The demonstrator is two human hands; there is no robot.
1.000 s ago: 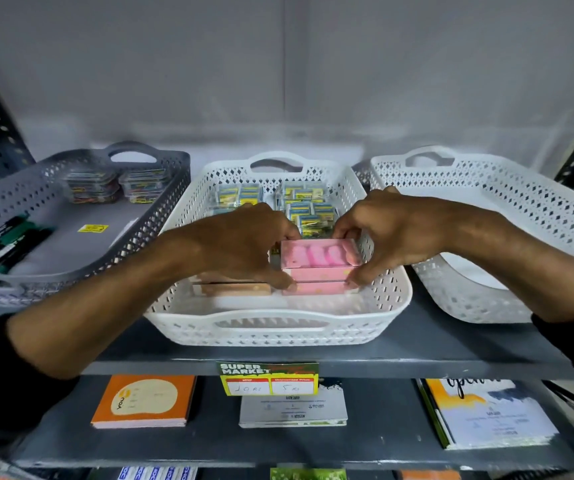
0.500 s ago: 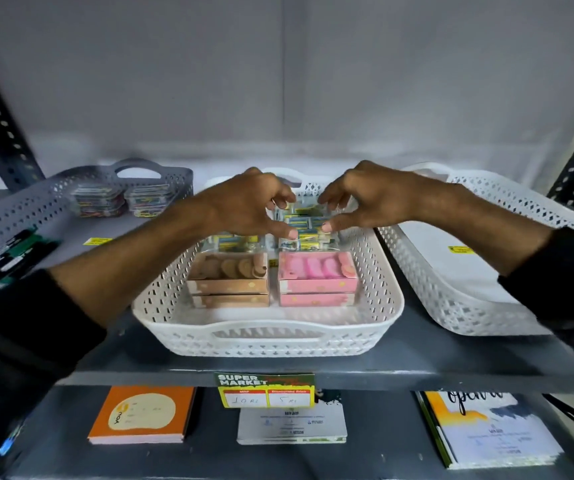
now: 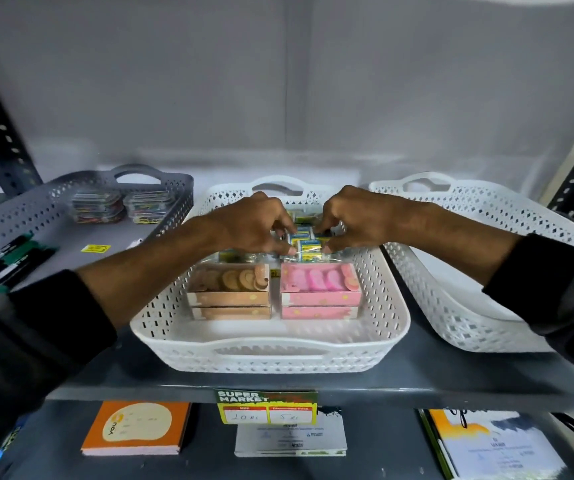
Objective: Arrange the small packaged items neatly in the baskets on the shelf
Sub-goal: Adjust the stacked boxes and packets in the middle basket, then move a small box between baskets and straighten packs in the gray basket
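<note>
The middle white basket point(image 3: 268, 355) holds a stack of brown boxes point(image 3: 229, 292) at front left and a stack of pink boxes point(image 3: 320, 292) at front right. Behind them lie several small blue and yellow packets point(image 3: 308, 244) in clear wrap. My left hand point(image 3: 254, 226) and my right hand point(image 3: 355, 220) are both over these packets, fingertips pinching them from either side. The hands hide most of the packets.
A grey basket point(image 3: 8, 216) at left holds clear cases point(image 3: 119, 206) and markers point(image 3: 5, 261). A white basket point(image 3: 486, 271) stands at right. Below the shelf edge hangs a price label point(image 3: 267, 407); an orange notepad point(image 3: 136, 427) and booklets point(image 3: 497, 445) lie on the lower shelf.
Both hands left the pink boxes at the basket's front and moved back to the small blue and yellow packets. The brown boxes came into view. The hands have since lowered onto the packets.
</note>
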